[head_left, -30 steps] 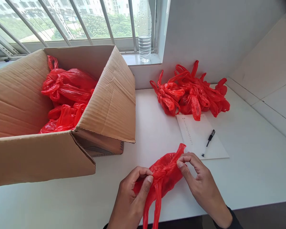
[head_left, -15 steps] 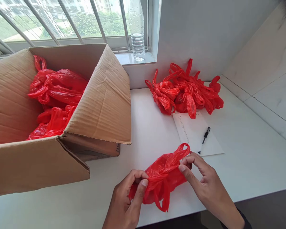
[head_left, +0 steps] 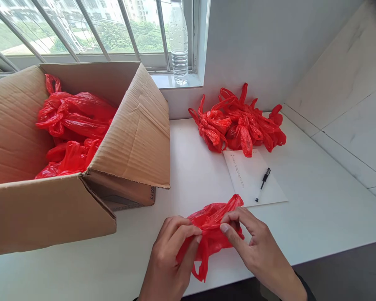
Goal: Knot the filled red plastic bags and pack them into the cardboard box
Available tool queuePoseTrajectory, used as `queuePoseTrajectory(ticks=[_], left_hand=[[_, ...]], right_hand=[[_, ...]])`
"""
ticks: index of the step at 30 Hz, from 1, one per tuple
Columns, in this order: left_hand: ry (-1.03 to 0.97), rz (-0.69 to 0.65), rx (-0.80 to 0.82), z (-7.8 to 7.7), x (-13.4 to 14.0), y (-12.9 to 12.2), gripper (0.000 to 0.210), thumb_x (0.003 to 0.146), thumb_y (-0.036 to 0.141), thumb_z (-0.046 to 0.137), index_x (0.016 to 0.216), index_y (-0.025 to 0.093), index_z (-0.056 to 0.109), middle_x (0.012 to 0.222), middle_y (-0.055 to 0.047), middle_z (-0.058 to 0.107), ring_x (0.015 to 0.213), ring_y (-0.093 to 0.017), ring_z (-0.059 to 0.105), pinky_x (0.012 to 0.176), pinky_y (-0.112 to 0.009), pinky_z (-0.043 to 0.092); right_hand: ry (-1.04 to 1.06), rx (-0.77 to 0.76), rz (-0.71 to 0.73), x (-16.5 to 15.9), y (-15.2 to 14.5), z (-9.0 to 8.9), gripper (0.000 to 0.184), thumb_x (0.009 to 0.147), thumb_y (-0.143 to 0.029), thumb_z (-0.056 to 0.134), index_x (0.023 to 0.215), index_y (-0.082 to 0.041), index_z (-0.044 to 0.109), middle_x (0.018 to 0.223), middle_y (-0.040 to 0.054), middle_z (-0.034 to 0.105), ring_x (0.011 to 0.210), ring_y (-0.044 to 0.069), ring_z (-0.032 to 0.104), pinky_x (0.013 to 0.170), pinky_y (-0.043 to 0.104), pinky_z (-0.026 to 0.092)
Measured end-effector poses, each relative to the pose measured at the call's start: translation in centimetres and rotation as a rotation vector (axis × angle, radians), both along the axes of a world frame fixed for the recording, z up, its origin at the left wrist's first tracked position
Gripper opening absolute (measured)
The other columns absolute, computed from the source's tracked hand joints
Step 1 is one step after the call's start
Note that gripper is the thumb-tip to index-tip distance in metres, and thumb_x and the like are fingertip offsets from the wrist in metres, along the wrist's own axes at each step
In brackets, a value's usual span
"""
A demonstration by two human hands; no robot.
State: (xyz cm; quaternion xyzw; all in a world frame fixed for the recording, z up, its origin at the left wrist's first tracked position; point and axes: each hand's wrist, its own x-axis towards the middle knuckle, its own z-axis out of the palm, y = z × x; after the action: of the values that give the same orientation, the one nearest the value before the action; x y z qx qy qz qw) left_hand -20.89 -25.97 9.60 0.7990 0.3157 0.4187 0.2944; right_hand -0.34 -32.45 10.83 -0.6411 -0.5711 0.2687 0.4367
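Note:
A crumpled red plastic bag [head_left: 214, 242] lies at the front of the white table, one handle loop hanging toward me and another sticking up at the far side. My left hand [head_left: 177, 251] pinches its gathered middle between thumb and fingers. On the bag's right part, my right hand [head_left: 253, 242] is closed in a pinch on the plastic, close to the left fingertips. Any contents of the bag are hidden. Just beyond it lies a white sheet of paper [head_left: 275, 190] with small writing, and a black-capped pen [head_left: 263, 184] rests on that.
At left stands an open cardboard box [head_left: 138, 133] holding red bags [head_left: 78, 113], its flap jutting over the table [head_left: 181, 167]. Several knotted red bags [head_left: 241, 121] are heaped against the back wall. A water bottle [head_left: 179, 50] stands on the sill by the barred window.
My right hand has moved left, toward my left hand, along the bag. The left hand has turned, its fingers reaching further over the bag. The camera view has shifted slightly.

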Motion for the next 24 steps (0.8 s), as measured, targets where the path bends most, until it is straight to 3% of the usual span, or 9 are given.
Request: queuePoseTrajectory(ticks=[2,6,7,9,12,15,18,24], left_hand=[[-0.059,0.055,-0.102,0.3,-0.2,-0.3,0.013,0.099,0.023,0.055,0.092,0.026,0.066,0.094,-0.004,0.064,0.091,-0.020,0.060,0.074,-0.024,0.050],[-0.104,0.148,-0.329,1.0,-0.3,-0.9,0.017,0.099,0.038,0.055,0.092,0.027,0.067,0.094,-0.004,0.063,0.079,-0.019,0.061,0.044,-0.021,0.038],[-0.107,0.147,-0.326,1.0,-0.2,-0.9,0.017,0.099,0.038,0.055,0.094,0.027,0.067,0.096,-0.004,0.064,0.080,-0.019,0.062,0.046,-0.020,0.040],[-0.097,0.112,-0.233,0.9,-0.1,-0.8,0.013,0.097,0.035,0.057,0.101,0.029,0.068,0.102,-0.004,0.065,0.090,-0.021,0.063,0.066,-0.024,0.052],[-0.021,0.041,-0.072,0.3,0.1,-0.4,0.020,0.092,0.027,0.065,0.113,0.029,0.066,0.112,-0.006,0.067,0.104,-0.024,0.063,0.089,-0.032,0.053],[-0.016,0.026,-0.075,0.0,0.3,-0.3,0.012,0.095,0.024,0.060,0.105,0.027,0.066,0.105,-0.006,0.067,0.099,-0.022,0.063,0.084,-0.030,0.053],[-0.098,0.069,-0.175,0.0,0.1,-0.3,0.012,0.098,0.029,0.056,0.094,0.025,0.066,0.098,-0.005,0.066,0.092,-0.021,0.063,0.080,-0.028,0.052],[-0.164,0.286,-0.382,0.4,-1.5,0.0,0.021,0.091,0.045,0.065,0.092,0.024,0.067,0.095,-0.003,0.071,0.091,-0.021,0.067,0.075,-0.025,0.052]], right_hand=[[0.037,-0.013,-0.047,-0.2,-0.2,0.2,0.027,0.101,-0.051,0.053,0.089,-0.027,0.060,0.085,0.0010,0.056,0.077,0.018,0.052,0.052,0.025,0.038],[0.118,-0.010,-0.098,-0.3,-0.3,0.3,0.032,0.101,-0.054,0.048,0.089,-0.026,0.058,0.084,0.0009,0.055,0.078,0.019,0.052,0.057,0.026,0.042],[0.129,-0.007,-0.095,-0.3,-0.3,0.3,0.032,0.101,-0.054,0.048,0.091,-0.026,0.058,0.086,0.0016,0.056,0.082,0.020,0.054,0.058,0.026,0.043],[0.130,0.017,-0.061,-0.3,-0.1,0.1,0.030,0.101,-0.053,0.049,0.095,-0.025,0.059,0.091,0.0031,0.060,0.089,0.021,0.058,0.063,0.026,0.048],[0.093,0.049,-0.048,-0.3,0.2,0.0,0.024,0.101,-0.049,0.052,0.104,-0.027,0.061,0.095,0.0024,0.063,0.092,0.021,0.060,0.078,0.029,0.052],[0.035,0.045,-0.021,-0.7,0.4,0.0,0.022,0.098,-0.047,0.058,0.112,-0.031,0.064,0.096,-0.0004,0.065,0.088,0.018,0.059,0.082,0.029,0.049],[0.019,0.020,0.045,-1.0,0.5,0.1,0.020,0.098,-0.047,0.058,0.102,-0.030,0.067,0.092,-0.0011,0.065,0.079,0.017,0.056,0.075,0.027,0.048],[0.091,0.026,-0.094,0.7,0.5,-0.7,0.029,0.102,-0.052,0.050,0.093,-0.025,0.059,0.084,0.0004,0.059,0.077,0.018,0.054,0.066,0.027,0.045]])
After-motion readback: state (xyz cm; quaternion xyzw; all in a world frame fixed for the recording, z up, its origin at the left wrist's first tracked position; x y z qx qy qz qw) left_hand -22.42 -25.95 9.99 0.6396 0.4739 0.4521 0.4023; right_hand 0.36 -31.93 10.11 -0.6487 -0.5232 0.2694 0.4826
